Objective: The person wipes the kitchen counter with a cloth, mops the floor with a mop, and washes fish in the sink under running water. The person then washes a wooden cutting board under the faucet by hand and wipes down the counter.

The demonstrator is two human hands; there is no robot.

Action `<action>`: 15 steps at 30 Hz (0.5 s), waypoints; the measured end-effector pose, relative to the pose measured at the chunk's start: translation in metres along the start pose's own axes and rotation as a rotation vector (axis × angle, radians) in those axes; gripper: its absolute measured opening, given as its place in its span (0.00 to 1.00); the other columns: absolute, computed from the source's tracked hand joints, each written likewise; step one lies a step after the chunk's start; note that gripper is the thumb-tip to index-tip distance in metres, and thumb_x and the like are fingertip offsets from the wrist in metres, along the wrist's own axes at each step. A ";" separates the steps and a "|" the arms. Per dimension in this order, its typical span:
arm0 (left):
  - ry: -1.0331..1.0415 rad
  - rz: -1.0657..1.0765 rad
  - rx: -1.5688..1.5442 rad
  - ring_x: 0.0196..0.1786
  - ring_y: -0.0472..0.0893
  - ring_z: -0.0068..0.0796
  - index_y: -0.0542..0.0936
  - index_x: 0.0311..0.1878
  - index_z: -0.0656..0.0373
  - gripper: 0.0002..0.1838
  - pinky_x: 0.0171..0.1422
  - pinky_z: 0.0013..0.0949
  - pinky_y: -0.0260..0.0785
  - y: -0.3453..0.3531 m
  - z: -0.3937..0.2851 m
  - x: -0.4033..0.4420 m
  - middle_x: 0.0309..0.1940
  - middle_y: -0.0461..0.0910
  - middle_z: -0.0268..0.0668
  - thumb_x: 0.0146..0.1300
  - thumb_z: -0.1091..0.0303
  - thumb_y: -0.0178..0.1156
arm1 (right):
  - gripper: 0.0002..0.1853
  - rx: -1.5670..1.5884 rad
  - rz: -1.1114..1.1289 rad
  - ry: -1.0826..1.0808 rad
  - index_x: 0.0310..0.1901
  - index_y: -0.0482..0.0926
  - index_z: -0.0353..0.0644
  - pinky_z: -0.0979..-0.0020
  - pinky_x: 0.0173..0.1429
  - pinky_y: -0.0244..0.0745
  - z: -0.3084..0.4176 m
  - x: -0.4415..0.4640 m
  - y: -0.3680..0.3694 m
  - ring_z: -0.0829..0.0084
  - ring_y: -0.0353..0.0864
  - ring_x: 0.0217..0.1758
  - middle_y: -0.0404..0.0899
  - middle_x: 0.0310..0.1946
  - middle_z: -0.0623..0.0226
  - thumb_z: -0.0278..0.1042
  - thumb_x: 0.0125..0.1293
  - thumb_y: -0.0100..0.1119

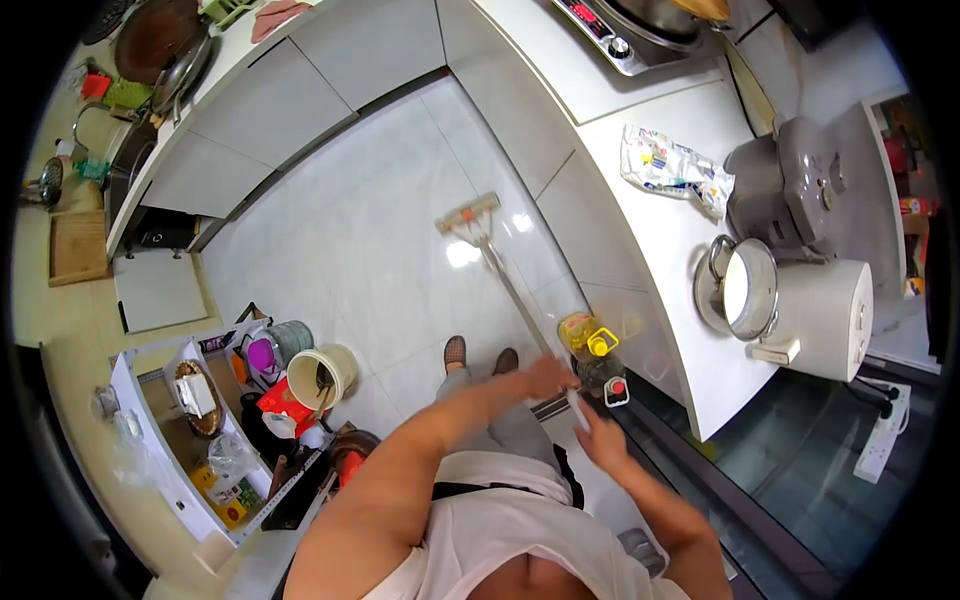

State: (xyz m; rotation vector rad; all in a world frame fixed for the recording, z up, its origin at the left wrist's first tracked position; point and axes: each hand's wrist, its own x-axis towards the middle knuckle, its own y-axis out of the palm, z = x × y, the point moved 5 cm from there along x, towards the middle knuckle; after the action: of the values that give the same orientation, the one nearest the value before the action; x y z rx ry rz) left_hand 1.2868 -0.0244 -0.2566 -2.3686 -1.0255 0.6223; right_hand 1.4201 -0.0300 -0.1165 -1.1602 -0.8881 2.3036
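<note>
Hands (548, 379) hide part of the mop handle (516, 296); the top edge cuts off the steel pot (652, 14)

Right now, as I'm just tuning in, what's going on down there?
A person stands in a kitchen, both hands on a long-handled mop. The left hand grips the handle, and the right hand holds it nearer its top end. The mop head appears to be down on the pale floor, out ahead of the feet. A cream bucket stands off to the person's left, and a yellow-capped bottle is beside the handle, near the right-hand cabinets.
</note>
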 end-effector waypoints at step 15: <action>-0.253 -0.103 0.086 0.43 0.80 0.44 0.81 0.28 0.52 0.04 0.49 0.48 0.69 -0.101 0.138 -0.058 0.31 0.81 0.38 0.49 0.67 0.59 | 0.31 -0.122 0.031 -0.085 0.64 0.68 0.53 0.48 0.34 0.74 0.097 0.153 -0.001 0.45 0.79 0.26 0.78 0.20 0.47 0.38 0.57 0.61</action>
State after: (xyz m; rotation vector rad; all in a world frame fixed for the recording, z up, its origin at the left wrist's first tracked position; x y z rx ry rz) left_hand 1.1173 0.0268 -0.2931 -2.1861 -1.1936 0.9247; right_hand 1.2534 0.0291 -0.1575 -1.1401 -1.0621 2.3670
